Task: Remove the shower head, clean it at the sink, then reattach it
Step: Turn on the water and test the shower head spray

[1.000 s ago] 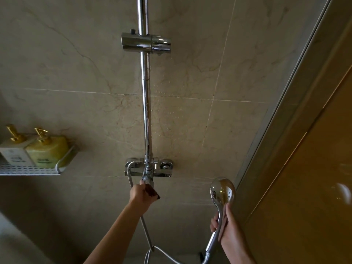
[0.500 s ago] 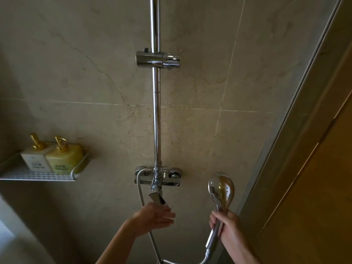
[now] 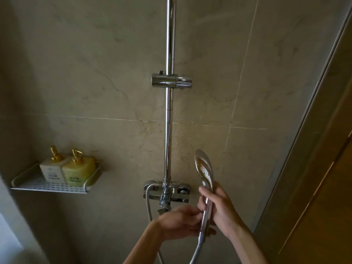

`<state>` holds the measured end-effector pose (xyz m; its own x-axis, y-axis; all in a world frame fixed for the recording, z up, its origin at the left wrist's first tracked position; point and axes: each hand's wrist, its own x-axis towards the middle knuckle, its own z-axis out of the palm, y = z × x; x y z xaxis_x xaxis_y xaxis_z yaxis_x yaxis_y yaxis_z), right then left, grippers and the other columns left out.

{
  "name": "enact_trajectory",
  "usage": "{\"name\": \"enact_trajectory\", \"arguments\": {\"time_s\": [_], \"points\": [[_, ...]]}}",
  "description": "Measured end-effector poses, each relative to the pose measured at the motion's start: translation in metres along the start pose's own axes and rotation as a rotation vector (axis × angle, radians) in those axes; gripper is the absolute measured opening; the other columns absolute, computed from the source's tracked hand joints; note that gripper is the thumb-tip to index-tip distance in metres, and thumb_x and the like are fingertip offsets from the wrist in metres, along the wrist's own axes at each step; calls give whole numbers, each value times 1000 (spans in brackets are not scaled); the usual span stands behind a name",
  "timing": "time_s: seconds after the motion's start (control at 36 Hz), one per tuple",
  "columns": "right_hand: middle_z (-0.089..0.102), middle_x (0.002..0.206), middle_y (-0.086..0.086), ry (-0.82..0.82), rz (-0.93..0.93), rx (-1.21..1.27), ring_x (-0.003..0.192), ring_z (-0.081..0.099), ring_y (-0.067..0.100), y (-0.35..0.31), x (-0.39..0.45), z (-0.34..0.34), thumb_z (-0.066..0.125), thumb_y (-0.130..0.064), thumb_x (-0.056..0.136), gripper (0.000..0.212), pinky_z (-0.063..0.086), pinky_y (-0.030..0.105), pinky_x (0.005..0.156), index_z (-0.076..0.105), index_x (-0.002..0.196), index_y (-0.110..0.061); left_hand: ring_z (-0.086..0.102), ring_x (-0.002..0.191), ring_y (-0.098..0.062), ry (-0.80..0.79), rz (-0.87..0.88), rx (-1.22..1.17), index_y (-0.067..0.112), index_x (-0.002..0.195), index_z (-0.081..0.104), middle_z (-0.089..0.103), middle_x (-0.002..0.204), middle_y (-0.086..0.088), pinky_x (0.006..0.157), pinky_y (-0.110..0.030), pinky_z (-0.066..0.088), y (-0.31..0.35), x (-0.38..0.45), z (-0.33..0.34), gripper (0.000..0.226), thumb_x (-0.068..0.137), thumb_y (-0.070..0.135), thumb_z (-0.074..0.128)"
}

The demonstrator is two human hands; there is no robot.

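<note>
The chrome hand shower head [image 3: 204,168] stands upright at the lower right of the wall fittings, turned almost edge-on. My right hand [image 3: 222,208] grips its handle from the right. My left hand [image 3: 180,222] holds the lower end of the handle, where the metal hose [image 3: 196,250] joins it. The hose loops down out of view and comes back up to the chrome mixer valve [image 3: 166,192]. Above the valve, the empty slider holder [image 3: 171,80] sits on the vertical riser rail [image 3: 169,121].
A white perforated wall shelf [image 3: 47,186] at the left carries two pump bottles [image 3: 68,171] with gold tops. Beige marble tiles cover the wall. A glass partition frame [image 3: 304,121] runs diagonally along the right side.
My left hand left the valve lever and moved right onto the base of the shower handle. The right hand brought the head closer to the valve. The camera tilted upward.
</note>
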<state>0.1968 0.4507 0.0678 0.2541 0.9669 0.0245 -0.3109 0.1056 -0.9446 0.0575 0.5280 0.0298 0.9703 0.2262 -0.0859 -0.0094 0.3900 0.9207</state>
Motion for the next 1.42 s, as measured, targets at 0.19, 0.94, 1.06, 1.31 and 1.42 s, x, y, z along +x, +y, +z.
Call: {"name": "enact_trajectory", "arguments": {"time_s": [0.19, 0.94, 1.06, 1.31, 1.42], "points": [[57, 77, 11, -169, -20, 131, 63, 53, 24, -17, 26, 9, 78, -20, 82, 29, 40, 37, 60, 58, 100, -10, 67, 100, -35, -21, 83, -6, -10, 122, 49, 62, 112, -26, 98, -48, 48, 28, -6, -4, 30, 102, 12, 43], [72, 90, 12, 86, -377, -757, 90, 70, 33, -155, 125, 48, 64, -24, 96, 15, 60, 54, 81, 68, 91, -11, 70, 72, -23, 745, 502, 418, 5, 77, 71, 65, 63, 0, 65, -36, 53, 149, 37, -6, 17, 87, 19, 74], [70, 97, 18, 61, -391, -761, 94, 68, 38, -177, 130, 55, 64, -16, 96, 9, 59, 55, 82, 67, 94, -8, 65, 84, -30, 690, 512, 383, -9, 95, 68, 66, 84, -19, 85, -46, 56, 162, 40, -7, 25, 90, 16, 69], [71, 107, 19, 58, -432, -632, 103, 67, 36, -223, 138, 64, 63, -1, 93, 8, 60, 42, 80, 66, 98, -8, 72, 98, -33, 567, 427, 381, -6, 107, 66, 73, 107, -20, 91, -42, 58, 163, 41, -14, 19, 96, 7, 58], [69, 100, 12, 67, -459, -558, 92, 67, 28, -250, 140, 71, 62, 1, 94, 12, 59, 37, 72, 65, 94, -11, 73, 96, -32, 571, 433, 369, -1, 109, 66, 73, 106, -22, 91, -42, 58, 162, 43, -13, 17, 98, 6, 56]]}}
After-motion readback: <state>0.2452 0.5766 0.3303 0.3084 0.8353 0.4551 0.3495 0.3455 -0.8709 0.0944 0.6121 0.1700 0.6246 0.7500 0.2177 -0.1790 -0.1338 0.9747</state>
